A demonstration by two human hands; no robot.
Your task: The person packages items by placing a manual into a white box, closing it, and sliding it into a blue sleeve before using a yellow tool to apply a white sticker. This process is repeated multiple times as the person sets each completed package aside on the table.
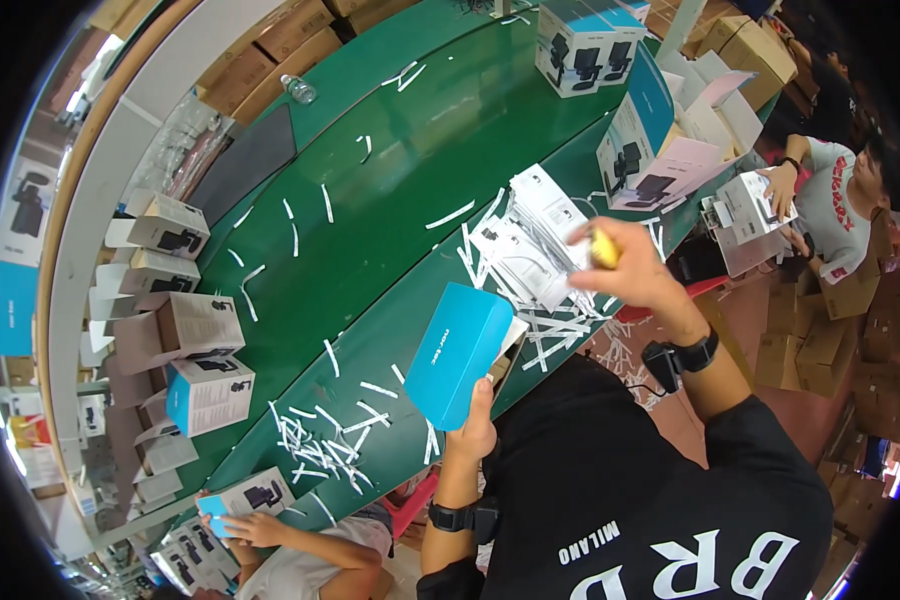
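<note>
While standing at the green table point(390, 170), the person is holding a blue box point(457, 353) and a small yellow thing point(603, 250).
Left hand point(473, 432) is gripping the box's lower end, fingers wrapped shut around it; the box is rectangular, plain bright blue, tilting over the table edge. Right hand point(632, 265) is pinching the yellow thing, fingers curled closed, above a pile of white leaflets point(530, 240). White paper strips point(320, 440) are lying scattered nearby.

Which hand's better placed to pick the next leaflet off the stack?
Right, probably. The right hand hovers at the leaflet stack, though it grips a small yellow thing. The left hand is busy holding the blue box, farther from the stack.
</note>
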